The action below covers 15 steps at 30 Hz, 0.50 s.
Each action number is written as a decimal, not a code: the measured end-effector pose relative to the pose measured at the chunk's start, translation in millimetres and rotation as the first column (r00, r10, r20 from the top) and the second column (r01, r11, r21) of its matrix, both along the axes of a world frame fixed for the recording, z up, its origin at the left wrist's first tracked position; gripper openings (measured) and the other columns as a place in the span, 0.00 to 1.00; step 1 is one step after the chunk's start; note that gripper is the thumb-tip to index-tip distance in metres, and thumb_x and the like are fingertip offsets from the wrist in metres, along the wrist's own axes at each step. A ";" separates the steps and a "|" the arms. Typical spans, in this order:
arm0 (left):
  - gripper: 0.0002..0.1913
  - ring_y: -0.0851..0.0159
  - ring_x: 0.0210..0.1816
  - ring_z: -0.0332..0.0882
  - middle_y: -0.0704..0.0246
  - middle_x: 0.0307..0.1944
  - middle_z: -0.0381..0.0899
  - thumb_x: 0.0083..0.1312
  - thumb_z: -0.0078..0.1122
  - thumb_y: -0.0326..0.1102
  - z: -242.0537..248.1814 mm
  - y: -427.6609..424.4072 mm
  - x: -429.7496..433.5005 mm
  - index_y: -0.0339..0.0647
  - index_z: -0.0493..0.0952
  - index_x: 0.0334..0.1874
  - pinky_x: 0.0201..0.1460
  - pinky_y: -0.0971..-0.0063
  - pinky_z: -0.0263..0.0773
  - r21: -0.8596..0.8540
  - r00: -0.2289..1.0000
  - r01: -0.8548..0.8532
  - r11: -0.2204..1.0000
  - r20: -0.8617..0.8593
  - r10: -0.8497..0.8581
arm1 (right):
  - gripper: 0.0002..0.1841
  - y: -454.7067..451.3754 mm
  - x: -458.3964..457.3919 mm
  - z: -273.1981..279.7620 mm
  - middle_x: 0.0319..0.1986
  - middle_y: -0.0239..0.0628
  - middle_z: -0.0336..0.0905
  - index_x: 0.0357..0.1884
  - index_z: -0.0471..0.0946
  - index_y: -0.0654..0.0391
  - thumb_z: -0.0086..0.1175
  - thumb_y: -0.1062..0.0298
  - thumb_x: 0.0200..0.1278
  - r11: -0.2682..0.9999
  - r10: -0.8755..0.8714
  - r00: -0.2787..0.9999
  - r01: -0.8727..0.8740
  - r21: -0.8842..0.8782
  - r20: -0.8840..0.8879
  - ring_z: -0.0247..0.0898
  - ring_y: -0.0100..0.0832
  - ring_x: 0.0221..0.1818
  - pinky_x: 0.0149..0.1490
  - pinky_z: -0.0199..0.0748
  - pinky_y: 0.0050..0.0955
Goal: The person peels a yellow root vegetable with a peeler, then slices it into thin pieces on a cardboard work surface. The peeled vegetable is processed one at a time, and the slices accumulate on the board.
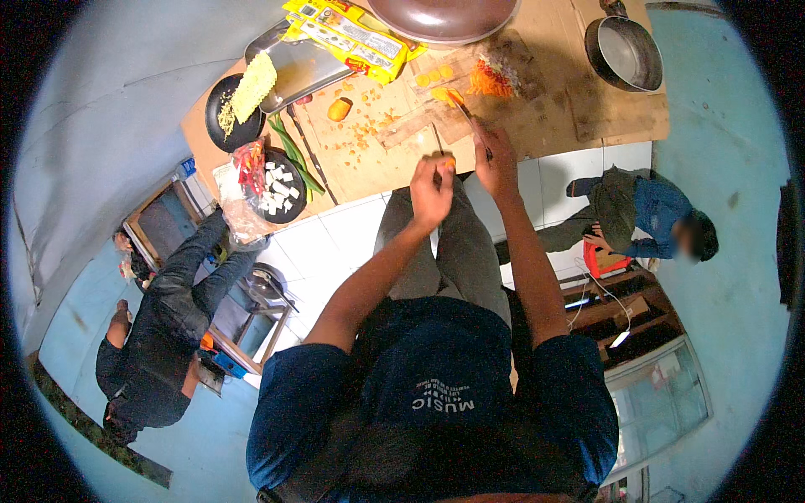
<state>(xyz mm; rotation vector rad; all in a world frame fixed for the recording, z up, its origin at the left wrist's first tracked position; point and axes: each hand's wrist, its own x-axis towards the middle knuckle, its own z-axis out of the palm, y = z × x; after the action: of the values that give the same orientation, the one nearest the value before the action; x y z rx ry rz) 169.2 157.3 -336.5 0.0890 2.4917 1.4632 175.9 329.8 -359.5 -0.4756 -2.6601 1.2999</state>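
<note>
My right hand (497, 160) grips a knife (465, 112) by its handle. The blade points away from me, its tip at some flat orange carrot slices (445, 95). Just left of it, my left hand (431, 192) pinches a small orange piece (449, 162), likely carrot, at the table's near edge. Round carrot slices (434, 76) lie in a row on a worn wooden board (412, 131), partly merging with the cardboard. Beside them is a heap of shredded carrot (490, 80) with paler shreds. A thick carrot chunk (339, 109) rests further left among orange scraps.
Cardboard (566, 126) covers the table. Leftward are a black plate with noodles (251, 88), white cubes (278, 192), green stalks (292, 151), a metal tray (302, 66) and yellow packets (352, 38). A pan (622, 53) stands right. Two people (166, 314) (648, 214) sit nearby.
</note>
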 end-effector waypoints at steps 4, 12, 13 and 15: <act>0.07 0.48 0.47 0.86 0.55 0.45 0.86 0.76 0.64 0.28 -8.8 23.6 -47.8 0.36 0.86 0.50 0.52 0.60 0.80 0.011 0.988 0.031 0.999 -0.150 -0.029 | 0.28 4.5 38.9 -7.2 0.61 0.52 0.82 0.76 0.75 0.60 0.59 0.74 0.75 0.997 -0.059 0.998 0.059 0.058 0.011 0.83 0.50 0.53 0.56 0.82 0.42; 0.14 0.46 0.67 0.80 0.56 0.60 0.83 0.70 0.71 0.26 -37.3 10.0 -85.8 0.39 0.86 0.57 0.68 0.57 0.78 -0.120 0.767 0.448 0.886 -0.458 -0.450 | 0.28 -37.6 70.7 22.8 0.54 0.41 0.81 0.79 0.71 0.58 0.57 0.71 0.80 0.595 -0.382 0.865 0.499 -0.630 0.325 0.78 0.22 0.32 0.30 0.76 0.23; 0.16 0.45 0.68 0.79 0.57 0.61 0.82 0.69 0.72 0.27 -38.4 8.0 -83.5 0.38 0.85 0.58 0.69 0.56 0.78 -0.150 0.789 0.424 0.893 -0.423 -0.445 | 0.28 -38.3 73.6 28.9 0.54 0.42 0.80 0.80 0.70 0.58 0.57 0.70 0.81 0.611 -0.351 0.842 0.537 -0.581 0.409 0.79 0.24 0.34 0.33 0.78 0.25; 0.19 0.44 0.70 0.77 0.58 0.63 0.81 0.69 0.73 0.28 -37.7 2.1 -76.2 0.37 0.83 0.61 0.71 0.54 0.76 -0.175 0.817 0.363 0.915 -0.412 -0.404 | 0.28 -41.4 75.1 36.2 0.54 0.43 0.79 0.80 0.70 0.58 0.57 0.69 0.81 0.649 -0.254 0.848 0.507 -0.568 0.466 0.81 0.29 0.39 0.39 0.82 0.30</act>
<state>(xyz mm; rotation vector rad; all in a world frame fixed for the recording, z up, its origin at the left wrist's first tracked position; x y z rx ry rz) 93.0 159.4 -374.2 0.9544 2.6496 1.2595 250.9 288.3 -323.3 -1.4054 -1.9914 2.1556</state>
